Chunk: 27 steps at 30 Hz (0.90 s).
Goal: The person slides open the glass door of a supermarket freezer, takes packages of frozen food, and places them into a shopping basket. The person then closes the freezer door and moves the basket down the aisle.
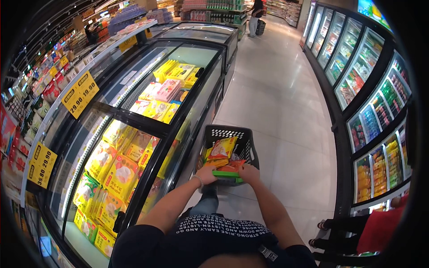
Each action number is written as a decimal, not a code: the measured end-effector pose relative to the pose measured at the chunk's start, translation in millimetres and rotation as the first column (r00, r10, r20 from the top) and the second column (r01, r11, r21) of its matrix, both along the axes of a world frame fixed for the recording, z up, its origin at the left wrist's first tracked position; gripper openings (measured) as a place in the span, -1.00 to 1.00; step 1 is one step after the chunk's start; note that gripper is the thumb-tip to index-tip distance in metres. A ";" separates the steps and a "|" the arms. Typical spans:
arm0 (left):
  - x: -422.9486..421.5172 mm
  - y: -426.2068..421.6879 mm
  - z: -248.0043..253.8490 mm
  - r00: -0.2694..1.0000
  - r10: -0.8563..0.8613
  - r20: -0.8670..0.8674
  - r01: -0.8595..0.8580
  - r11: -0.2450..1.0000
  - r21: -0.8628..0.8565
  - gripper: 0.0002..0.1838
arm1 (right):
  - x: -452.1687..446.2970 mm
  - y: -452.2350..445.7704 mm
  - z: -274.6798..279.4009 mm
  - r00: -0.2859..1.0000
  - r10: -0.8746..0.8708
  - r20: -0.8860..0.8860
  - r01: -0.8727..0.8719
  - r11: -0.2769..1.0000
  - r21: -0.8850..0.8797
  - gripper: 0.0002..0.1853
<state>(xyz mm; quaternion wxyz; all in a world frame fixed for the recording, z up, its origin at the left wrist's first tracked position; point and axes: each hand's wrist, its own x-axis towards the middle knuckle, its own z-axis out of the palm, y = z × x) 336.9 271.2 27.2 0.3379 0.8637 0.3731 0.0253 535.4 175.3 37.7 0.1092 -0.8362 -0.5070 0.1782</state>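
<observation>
Basket (241, 136) already holds bagged food packets (222, 148), your left hand (206, 174) and right hand (249, 173) grasping the green handle (228, 173) at its near side, chest freezer (145, 123) to its left; what's left, can't tell.

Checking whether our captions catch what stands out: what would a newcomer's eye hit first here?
Probably the bright yellow food packages in the lit chest freezer on the left, with big yellow price signs beside them. Next, low in the middle, the dark basket of colourful packets, with the left hand and right hand on its green handle. Lit glass-door coolers line the right.
</observation>
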 end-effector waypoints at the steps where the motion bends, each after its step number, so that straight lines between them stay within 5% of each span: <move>1: 4.9 7.0 2.5 1.000 0.005 -0.006 -0.006 1.000 -0.014 -0.73 | 4.0 6.4 -0.9 1.000 -0.001 -0.009 0.002 1.000 0.002 -0.59; 6: 15.6 35.8 3.6 0.999 -0.042 0.021 0.041 0.999 0.016 -0.69 | 19.9 31.9 -15.7 1.000 -0.023 0.012 0.023 0.999 0.041 -0.63; 8: 23.5 49.9 -9.8 0.998 -0.029 0.047 0.030 0.999 -0.025 -0.73 | 30.2 45.7 -13.9 0.996 -0.049 -0.077 0.042 0.995 -0.089 -0.63; 17: 61.2 107.5 -7.4 0.981 -0.135 -0.138 0.119 0.985 -0.122 -0.71 | 60.9 92.7 -2.7 0.996 -0.025 -0.090 0.015 0.994 -0.105 -0.56; 20: 73.2 128.5 -16.6 0.989 -0.142 -0.050 0.135 0.982 -0.129 -0.69 | 69.5 113.1 7.0 0.992 -0.033 -0.122 0.017 0.992 -0.128 -0.56; 27: 116.2 191.2 -8.5 0.959 -0.246 -0.143 0.233 0.967 -0.100 -0.71 | 112.1 165.9 -3.6 0.990 -0.018 -0.138 0.002 0.993 -0.117 -0.56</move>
